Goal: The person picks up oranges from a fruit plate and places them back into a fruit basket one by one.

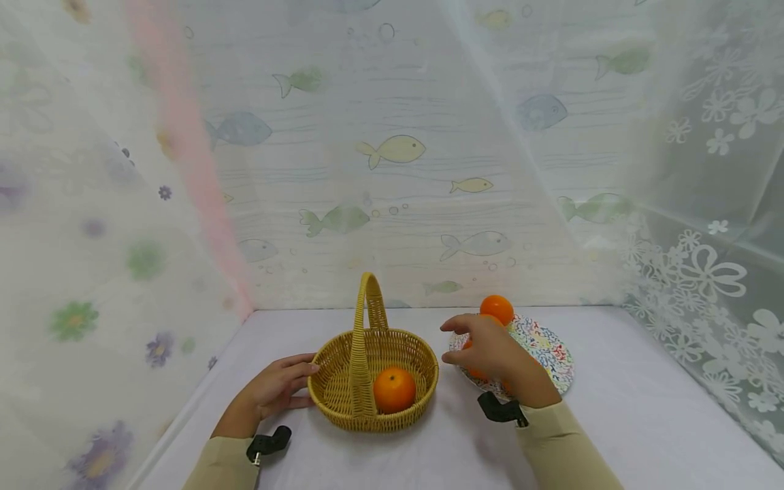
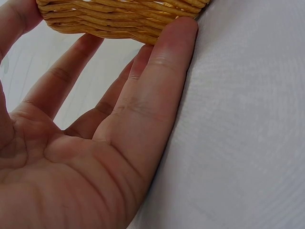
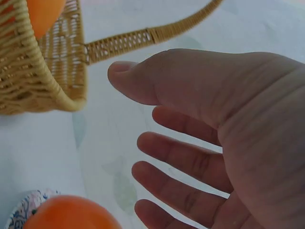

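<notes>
A yellow wicker basket (image 1: pixel 333 412) with a tall handle stands upright in the middle of the table. One orange (image 1: pixel 395 390) lies inside it, right of the handle. My left hand (image 1: pixel 275 388) touches the basket's left side; in the left wrist view its fingers (image 2: pixel 167 71) are fairly straight against the weave. Right of the basket, my right hand (image 1: pixel 493 347) hovers over the near left part of a multicoloured plate (image 1: pixel 554 347), fingers spread and nothing held. Another orange (image 1: pixel 497 309) shows at the plate's far edge. More oranges are partly hidden behind that hand.
A white cloth covers the table (image 1: pixel 625 408). Behind it hangs a pale curtain (image 1: pixel 392 204) printed with fish. Flowered sheets close off the left and right sides. A black wrist mount (image 1: pixel 502 408) sits on each forearm.
</notes>
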A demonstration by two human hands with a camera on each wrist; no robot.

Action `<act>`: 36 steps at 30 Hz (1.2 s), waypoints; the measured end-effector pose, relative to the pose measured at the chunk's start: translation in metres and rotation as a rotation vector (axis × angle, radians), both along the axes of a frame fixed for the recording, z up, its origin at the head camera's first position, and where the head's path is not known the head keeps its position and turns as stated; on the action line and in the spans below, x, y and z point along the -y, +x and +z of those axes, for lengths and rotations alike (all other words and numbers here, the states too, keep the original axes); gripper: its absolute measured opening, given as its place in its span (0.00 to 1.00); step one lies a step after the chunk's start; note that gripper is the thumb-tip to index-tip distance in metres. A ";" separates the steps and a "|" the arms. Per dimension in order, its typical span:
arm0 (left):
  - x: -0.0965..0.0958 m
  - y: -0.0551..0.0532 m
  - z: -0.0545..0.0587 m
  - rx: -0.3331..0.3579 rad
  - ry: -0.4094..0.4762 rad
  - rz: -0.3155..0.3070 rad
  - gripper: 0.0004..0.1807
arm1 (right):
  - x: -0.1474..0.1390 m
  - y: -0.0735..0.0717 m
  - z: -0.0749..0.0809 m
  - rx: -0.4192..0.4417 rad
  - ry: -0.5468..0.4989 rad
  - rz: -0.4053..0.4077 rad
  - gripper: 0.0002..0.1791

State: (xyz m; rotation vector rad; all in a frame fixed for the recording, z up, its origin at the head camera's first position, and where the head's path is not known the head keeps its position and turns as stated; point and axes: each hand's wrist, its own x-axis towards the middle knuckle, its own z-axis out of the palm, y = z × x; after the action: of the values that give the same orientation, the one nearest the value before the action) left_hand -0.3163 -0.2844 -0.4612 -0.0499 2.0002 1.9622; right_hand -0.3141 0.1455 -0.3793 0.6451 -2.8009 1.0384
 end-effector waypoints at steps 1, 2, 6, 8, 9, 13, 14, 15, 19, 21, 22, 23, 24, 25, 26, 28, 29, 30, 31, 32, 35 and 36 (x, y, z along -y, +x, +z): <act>0.000 0.000 0.000 0.000 -0.002 0.002 0.40 | -0.001 0.000 0.001 -0.002 0.003 -0.002 0.25; 0.000 0.000 0.000 0.000 -0.003 0.004 0.40 | -0.002 0.000 0.002 -0.006 0.013 -0.006 0.25; 0.000 0.001 0.000 0.000 -0.001 0.006 0.39 | -0.008 -0.001 0.003 0.015 0.023 -0.039 0.25; 0.001 0.001 0.000 0.001 0.003 0.005 0.40 | -0.011 -0.002 0.002 0.040 0.023 -0.060 0.25; 0.001 0.000 0.000 0.001 0.005 0.005 0.40 | -0.014 -0.003 0.002 0.053 0.023 -0.069 0.24; 0.001 0.000 -0.001 0.002 0.006 0.009 0.40 | -0.021 -0.007 -0.001 0.082 0.029 -0.087 0.24; 0.001 -0.001 -0.001 0.003 0.006 0.009 0.40 | -0.023 -0.008 -0.002 0.080 0.035 -0.085 0.24; 0.000 0.000 -0.001 0.004 0.005 0.012 0.40 | -0.024 -0.008 -0.003 0.081 0.039 -0.084 0.24; 0.000 -0.001 -0.002 0.004 0.002 0.015 0.40 | -0.026 -0.009 -0.004 0.100 0.049 -0.091 0.24; 0.000 -0.001 -0.001 0.003 0.000 0.015 0.40 | -0.027 -0.009 -0.005 0.114 0.056 -0.099 0.25; 0.000 -0.001 -0.001 0.003 0.000 0.016 0.40 | -0.028 -0.009 -0.005 0.118 0.059 -0.101 0.25; 0.000 -0.001 -0.001 0.001 -0.001 0.015 0.39 | -0.028 -0.009 -0.006 0.126 0.062 -0.108 0.25; 0.000 -0.001 -0.001 0.003 -0.001 0.014 0.39 | -0.029 -0.008 -0.006 0.130 0.065 -0.110 0.25; 0.000 0.000 -0.001 0.005 0.002 0.014 0.39 | -0.029 -0.008 -0.007 0.134 0.071 -0.117 0.26; 0.000 0.000 -0.001 0.006 0.005 0.012 0.38 | -0.029 -0.008 -0.007 0.136 0.075 -0.120 0.26; 0.000 0.000 -0.001 0.007 0.009 0.009 0.38 | -0.029 -0.008 -0.008 0.145 0.083 -0.129 0.27; 0.000 0.000 -0.001 0.008 0.011 0.007 0.38 | -0.029 -0.007 -0.009 0.151 0.087 -0.132 0.27; 0.000 0.000 -0.001 0.009 0.013 0.006 0.38 | -0.029 -0.007 -0.009 0.156 0.090 -0.135 0.28; 0.000 0.000 -0.001 0.008 0.013 0.004 0.38 | -0.028 -0.007 -0.009 0.158 0.094 -0.137 0.29; 0.001 0.000 -0.001 0.007 0.014 0.002 0.38 | -0.028 -0.007 -0.009 0.158 0.097 -0.137 0.29; 0.001 -0.001 -0.002 0.003 0.011 0.000 0.38 | -0.028 -0.007 -0.009 0.155 0.110 -0.131 0.30; 0.001 -0.001 -0.002 0.000 0.009 -0.002 0.38 | -0.028 -0.007 -0.010 0.152 0.113 -0.128 0.30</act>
State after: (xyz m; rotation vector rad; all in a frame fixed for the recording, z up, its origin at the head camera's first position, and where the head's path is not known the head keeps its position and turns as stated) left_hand -0.3170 -0.2859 -0.4635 -0.0462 1.9903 1.9700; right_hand -0.3207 0.1739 -0.3891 0.4051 -3.0037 0.9492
